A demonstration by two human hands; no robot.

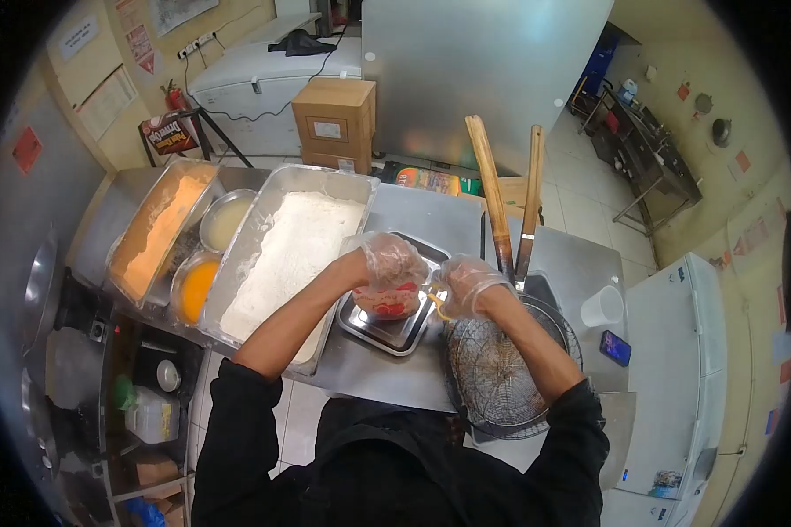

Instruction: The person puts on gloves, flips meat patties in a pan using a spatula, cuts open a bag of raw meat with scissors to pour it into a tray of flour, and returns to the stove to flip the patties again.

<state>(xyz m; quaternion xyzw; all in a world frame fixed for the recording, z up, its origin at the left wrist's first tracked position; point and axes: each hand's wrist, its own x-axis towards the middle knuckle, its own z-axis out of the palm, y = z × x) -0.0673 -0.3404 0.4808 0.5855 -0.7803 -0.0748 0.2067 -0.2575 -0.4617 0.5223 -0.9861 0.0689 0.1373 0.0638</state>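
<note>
Both hands wear clear plastic gloves. My left hand [390, 262] is closed on the top of a clear plastic bag [387, 304] with red print and red contents. The bag rests over a shallow metal tray [402, 339]. Just right of it, my right hand [468, 283] is closed in a pinch on a thin yellow band [438, 306], which looks like a rubber band and hangs in a loop beside the bag. The fingertips of both hands are partly hidden.
To the left stand a deep pan of white flour [312, 224], a pan of orange powder [171, 224], a bowl of yellow liquid [199, 288] and a pale bowl [229, 221]. At right are wire strainers [501, 373] with long wooden handles, a white cup [601, 307] and a phone [615, 348].
</note>
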